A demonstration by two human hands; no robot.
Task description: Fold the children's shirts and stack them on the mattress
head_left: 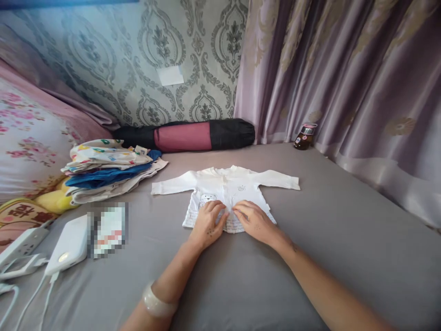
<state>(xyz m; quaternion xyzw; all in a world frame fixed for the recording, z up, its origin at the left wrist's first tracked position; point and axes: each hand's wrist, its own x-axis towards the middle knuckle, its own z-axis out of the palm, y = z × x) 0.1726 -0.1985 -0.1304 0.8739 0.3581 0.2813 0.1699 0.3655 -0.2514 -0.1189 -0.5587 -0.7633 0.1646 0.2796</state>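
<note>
A small white long-sleeved baby shirt (pixel 223 181) lies flat, front up, with both sleeves spread to the sides. It has a bear print on the left, a small drawing on the right and a band of fine print along the hem. My left hand (pixel 208 225), with a pale bangle on its forearm, pinches the shirt's middle front just above the hem. Close beside it, my right hand (pixel 255 222) pinches the same front opening, thumb and fingers together. The fingers hide whatever fastening lies between them.
Folded clothes (pixel 110 170) are stacked on the grey bedsheet (pixel 344 257) at left. Nearer are a white power bank (pixel 70 243) with cables, a power strip (pixel 24 243) and a pixelated item (pixel 110 230). A black-and-red rolled bag (pixel 182 136) lies by the wall; a bottle (pixel 304 137) stands near the curtain.
</note>
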